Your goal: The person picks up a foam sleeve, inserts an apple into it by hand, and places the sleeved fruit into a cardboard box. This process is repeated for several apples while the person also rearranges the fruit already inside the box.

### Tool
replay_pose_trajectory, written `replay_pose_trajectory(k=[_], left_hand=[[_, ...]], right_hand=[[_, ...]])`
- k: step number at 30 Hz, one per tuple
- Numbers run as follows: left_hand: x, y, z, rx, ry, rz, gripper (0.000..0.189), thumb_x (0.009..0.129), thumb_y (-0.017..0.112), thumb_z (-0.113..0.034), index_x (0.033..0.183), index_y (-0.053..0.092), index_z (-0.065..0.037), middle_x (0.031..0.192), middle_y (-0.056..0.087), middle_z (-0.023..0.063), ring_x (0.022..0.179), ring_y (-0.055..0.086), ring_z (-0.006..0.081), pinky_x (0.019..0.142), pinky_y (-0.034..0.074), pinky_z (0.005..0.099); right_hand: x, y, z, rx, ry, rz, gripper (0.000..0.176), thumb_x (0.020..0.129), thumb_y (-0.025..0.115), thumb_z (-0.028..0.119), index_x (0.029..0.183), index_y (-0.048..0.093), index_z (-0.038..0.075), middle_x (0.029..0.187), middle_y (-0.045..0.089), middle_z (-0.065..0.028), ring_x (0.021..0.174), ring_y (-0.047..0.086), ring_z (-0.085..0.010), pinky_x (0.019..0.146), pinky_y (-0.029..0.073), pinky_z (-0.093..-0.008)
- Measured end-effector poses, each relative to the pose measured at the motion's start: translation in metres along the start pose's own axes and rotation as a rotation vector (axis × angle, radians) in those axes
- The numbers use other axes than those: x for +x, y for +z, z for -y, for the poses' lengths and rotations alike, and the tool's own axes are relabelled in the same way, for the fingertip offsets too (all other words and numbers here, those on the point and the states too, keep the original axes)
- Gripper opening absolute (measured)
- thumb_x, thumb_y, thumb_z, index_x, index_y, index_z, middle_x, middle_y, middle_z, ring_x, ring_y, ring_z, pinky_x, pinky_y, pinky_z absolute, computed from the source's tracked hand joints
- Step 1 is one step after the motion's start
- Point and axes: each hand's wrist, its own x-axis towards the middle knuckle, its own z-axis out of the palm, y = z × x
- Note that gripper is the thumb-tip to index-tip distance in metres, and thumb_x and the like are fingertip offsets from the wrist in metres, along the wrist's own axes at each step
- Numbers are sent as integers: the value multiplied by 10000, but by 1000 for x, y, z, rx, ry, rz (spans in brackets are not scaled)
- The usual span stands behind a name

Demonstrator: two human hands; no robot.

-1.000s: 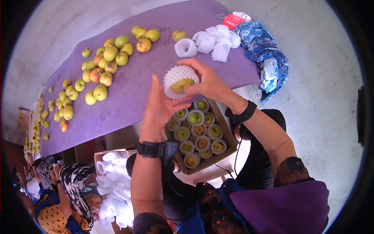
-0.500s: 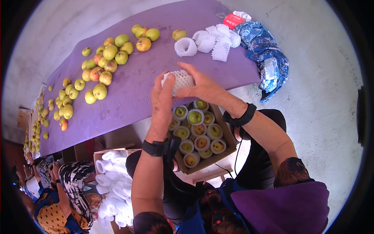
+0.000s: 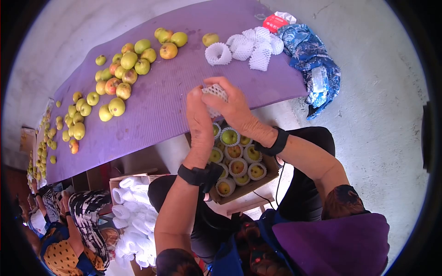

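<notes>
Purple tabletop (image 3: 156, 108); left hand (image 3: 199, 112), right hand (image 3: 237, 109) clasped round foam sleeve (image 3: 217, 92). Fitting step prob, next move needs gentle grip.

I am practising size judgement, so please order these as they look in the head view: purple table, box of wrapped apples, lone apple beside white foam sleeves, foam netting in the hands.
1. Purple table
2. Box of wrapped apples
3. Lone apple
Not ranked: foam netting, partly hidden by the right hand.
</notes>
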Motion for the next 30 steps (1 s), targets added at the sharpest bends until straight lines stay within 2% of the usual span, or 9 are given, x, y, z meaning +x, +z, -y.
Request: replay_pose_trajectory(k=[5, 7, 8, 10, 23, 25, 26, 28, 30], left_hand=[[0, -2, 12, 169, 99, -8, 458, 1000, 334, -409, 1216, 487, -35, 1065, 525, 81, 988, 548, 181, 769, 503, 306], [-4, 8, -5, 264, 163, -133, 388, 990, 339, -250, 1128, 523, 62, 1019, 557, 206, 943, 545, 338, 849, 434, 362], [-4, 9, -5, 264, 162, -135, 388, 990, 339, -250, 1128, 523, 62, 1019, 557, 206, 943, 545, 338, 849, 434, 362], [-2, 10, -4, 404, 395, -208, 394, 989, 335, -243, 1146, 527, 65, 1081, 576, 215, 1003, 556, 346, 891, 425, 370], [1, 9, -5, 311, 271, -268, 408, 963, 356, -230, 1164, 562, 60, 1116, 601, 195, 1022, 580, 309, 907, 437, 361], [7, 5, -1, 349, 273, -254, 388, 953, 387, -243, 1151, 585, 25, 1087, 614, 165, 992, 592, 295, 848, 469, 359], [9, 2, 0, 348, 273, -255, 388, 953, 387, -243, 1151, 585, 25, 1087, 614, 165, 992, 592, 295, 848, 469, 359], [14, -3, -9, -171, -157, -167, 412, 953, 433, -418, 1116, 574, -67, 1053, 623, 96, 932, 615, 237, 748, 519, 374], [13, -5, -22, -214, -259, -173, 428, 944, 434, -447, 1129, 564, -83, 1049, 628, 92, 929, 623, 249, 717, 525, 380]], right_hand=[[-2, 13, -2, -15, -27, -98, 293, 866, 590, 231, 1054, 581, 6, 935, 607, -66, 885, 560, -125, 789, 463, -280], [1, 15, 1, -35, -72, -130, 251, 856, 587, 208, 993, 600, -2, 911, 609, -67, 867, 559, -117, 767, 462, -279], [3, 16, 0, -35, -71, -129, 251, 856, 587, 208, 993, 600, -2, 911, 609, -67, 867, 559, -117, 767, 462, -279], [7, 20, -1, -64, -157, -169, 218, 841, 588, 189, 925, 613, -11, 874, 610, -66, 835, 556, -106, 740, 460, -274], [14, 34, -13, -22, -107, -249, 227, 830, 582, 206, 863, 627, -14, 735, 620, -69, 722, 559, -113, 663, 472, -285], [14, 34, -6, 2, -69, -249, 280, 809, 580, 251, 854, 629, -22, 769, 642, -151, 731, 635, -247, 687, 491, -346], [15, 32, -5, 1, -69, -248, 280, 809, 580, 251, 854, 629, -22, 769, 642, -151, 731, 635, -247, 687, 491, -346], [20, 26, -4, 9, -16, -132, 343, 829, 595, 300, 926, 623, -27, 848, 655, -158, 806, 639, -237, 739, 489, -346], [27, 19, -8, 6, -1, -56, 392, 838, 600, 330, 1017, 604, -18, 939, 646, -169, 895, 628, -240, 788, 479, -345]])
